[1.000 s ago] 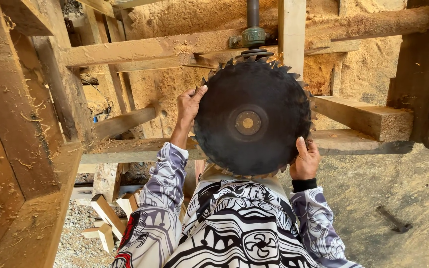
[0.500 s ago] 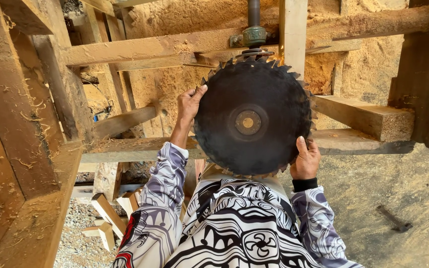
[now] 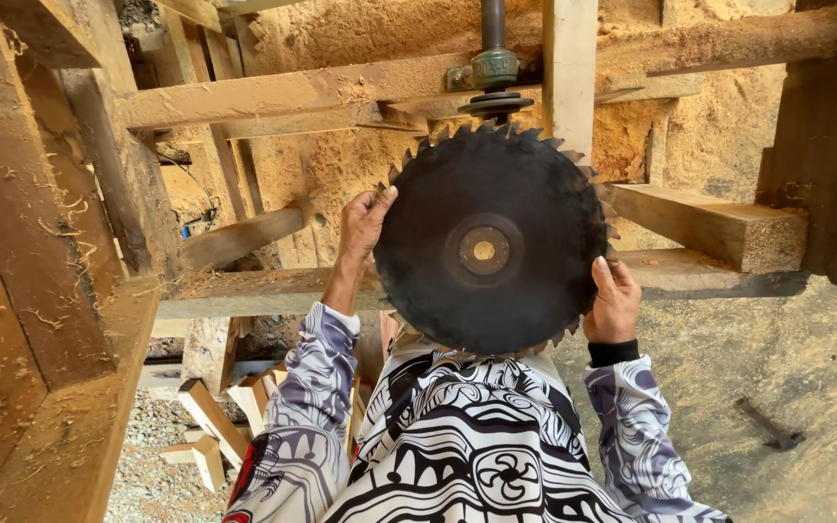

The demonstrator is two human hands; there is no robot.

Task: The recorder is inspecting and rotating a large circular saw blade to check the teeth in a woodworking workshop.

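almost nothing has moved since the earlier frames: the big round saw blade [image 3: 491,247] sits in the same spot, held up in front of the person, and both hands grip it as before.

the blade is a flat, dark metal circle with pointy teeth all around its edge. it has a small hole in the middle with a paler ring around it. its top edge is just under the metal shaft [image 3: 493,58] that hangs down from a wooden beam [image 3: 273,92], with only a thin gap between the teeth and the round disc at the shaft's end.

the left hand [image 3: 364,225] holds the blade's left rim, fingers curled over the teeth. the right hand [image 3: 614,302] holds the lower right rim, thumb on the flat face. both hands are clenched on the blade.

behind the blade is a wall of packed yellow sawdust [image 3: 360,39]. rough wooden beams cross around it, dusty and splintery. a thick block of wood [image 3: 709,228] sticks out on the right, near the blade's edge. a big plank [image 3: 31,291] leans on the left, well apart from it.

the floor [image 3: 806,358] on the right is open and covered in fine dust, with a dark tool [image 3: 769,426] lying there. small wood offcuts [image 3: 210,426] lie on gravel at the lower left.
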